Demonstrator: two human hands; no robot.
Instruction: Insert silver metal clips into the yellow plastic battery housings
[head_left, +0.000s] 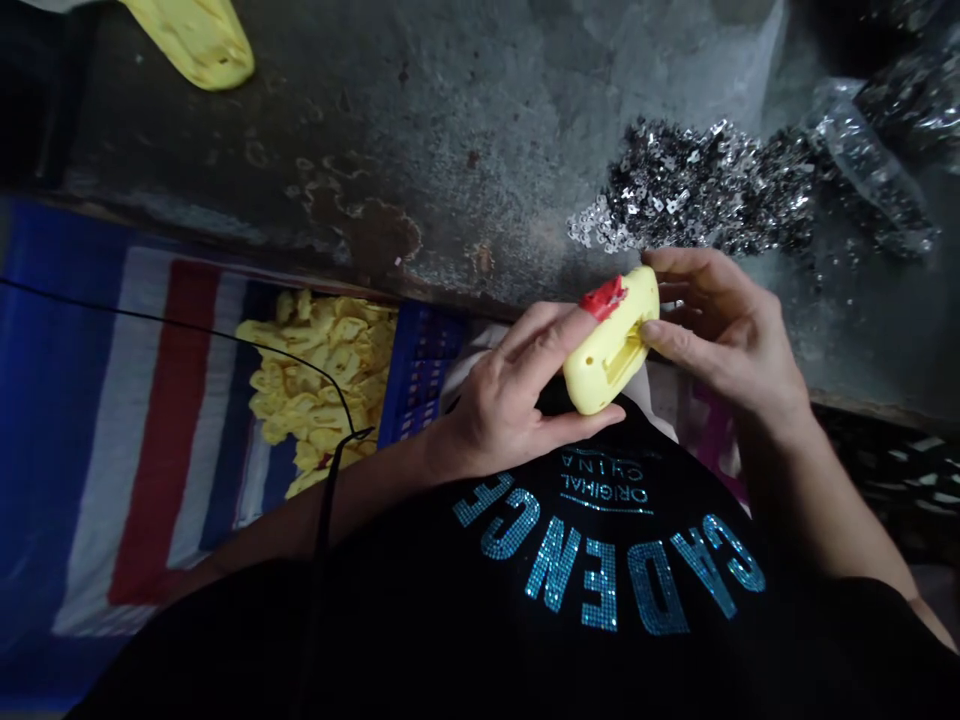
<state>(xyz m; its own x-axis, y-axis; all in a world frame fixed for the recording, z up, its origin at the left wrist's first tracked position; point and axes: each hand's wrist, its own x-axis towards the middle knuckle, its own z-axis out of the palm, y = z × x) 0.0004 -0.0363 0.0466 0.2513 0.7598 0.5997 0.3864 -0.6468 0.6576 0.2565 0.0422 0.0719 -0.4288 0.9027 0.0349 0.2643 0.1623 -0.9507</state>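
Far left, I log a striped sack (112,420), blue, white and red, with a thin black cord (225,335) running across it.

Next, a blue crate (416,365) heaped with yellow parts (322,375), just below the bench edge.

Top left, 1 more yellow piece (199,38) lies on the grey bench (465,130), well apart from the rest.

Centre, my left hand (510,400): fingers curled, thumb under and index finger over the yellow shell (611,340), gripping its near end. The index fingertip wears a red wrap (602,298) that rests on the shell's top.

The shell sits between both hands, held in the air over my lap, just in front of the bench edge, tilted with its far end up and to the right.

Right of it, my right hand (720,330): thumb and fingers pinch the shell's far end, thumb pressed at the slot on its side. Whether a small piece is under that thumb I cannot tell.

Beyond the right hand, a pile of small shiny metal bits (697,190) on the bench, near the fingers but apart. Far right, clear bags (870,160) holding more of the same.
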